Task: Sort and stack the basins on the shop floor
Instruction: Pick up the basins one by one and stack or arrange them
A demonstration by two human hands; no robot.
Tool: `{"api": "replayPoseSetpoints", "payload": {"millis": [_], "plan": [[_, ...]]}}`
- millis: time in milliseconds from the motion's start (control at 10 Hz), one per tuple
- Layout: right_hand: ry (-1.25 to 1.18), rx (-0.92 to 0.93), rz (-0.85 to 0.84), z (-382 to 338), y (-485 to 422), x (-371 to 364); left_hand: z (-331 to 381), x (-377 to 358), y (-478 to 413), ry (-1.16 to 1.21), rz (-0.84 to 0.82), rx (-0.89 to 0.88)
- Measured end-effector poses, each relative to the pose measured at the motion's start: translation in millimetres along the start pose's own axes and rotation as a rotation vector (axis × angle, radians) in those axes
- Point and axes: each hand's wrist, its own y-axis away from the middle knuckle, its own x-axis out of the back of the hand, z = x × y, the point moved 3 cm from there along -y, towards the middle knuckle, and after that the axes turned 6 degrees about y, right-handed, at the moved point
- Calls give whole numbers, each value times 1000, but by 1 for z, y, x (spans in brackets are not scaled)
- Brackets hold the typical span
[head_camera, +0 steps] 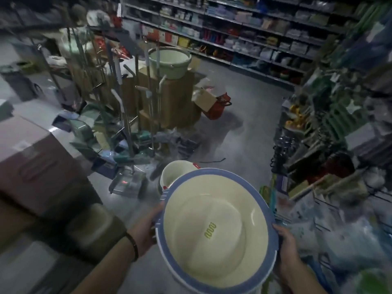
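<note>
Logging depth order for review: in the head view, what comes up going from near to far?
Nearest first: blue-rimmed basin → white basin → green basin on cardboard boxes → wall shelves.

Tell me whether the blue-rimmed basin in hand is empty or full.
Empty. The blue-rimmed basin shows its bare cream bottom, with only a small green mark on it.
</note>
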Motion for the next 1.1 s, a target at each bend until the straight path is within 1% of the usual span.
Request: {"api": "replayPoseSetpoints", "payload": {"millis": [100,200,300,400,500,600,700,800,900,1000,1100], "plan": [[-28,-11,-63,-29,-60,1,18,-14,-56,19,25,-11],[-42,-143,-65,-72,-178,-29,35,-30,-108,83,54,13],[92,-155,-86,-106,-261,-50,46,-48,-167,143,136,41],[277,-109,-254,-156,-351,-94,53,-60,-236,215,324,84],[443,-125,-414,-190,-441,-144,65,-54,-309,240,480,117],[531,-131,-505,-204,-514,-196,66,-36,-376,262,602,185],[580,-153,-535,-197,-584,-246,51,-14,-440,353,655,190],[625,-145,-500,-175,-661,-296,34,23,-511,345,685,144],[681,-147,-450,-143,-730,-342,11,59,-573,268,722,154],[798,-105,-459,-98,-765,-379,-11,96,-614,127,746,203],[985,-23,-419,-64,-770,-386,-30,118,-626,33,776,279]]}}
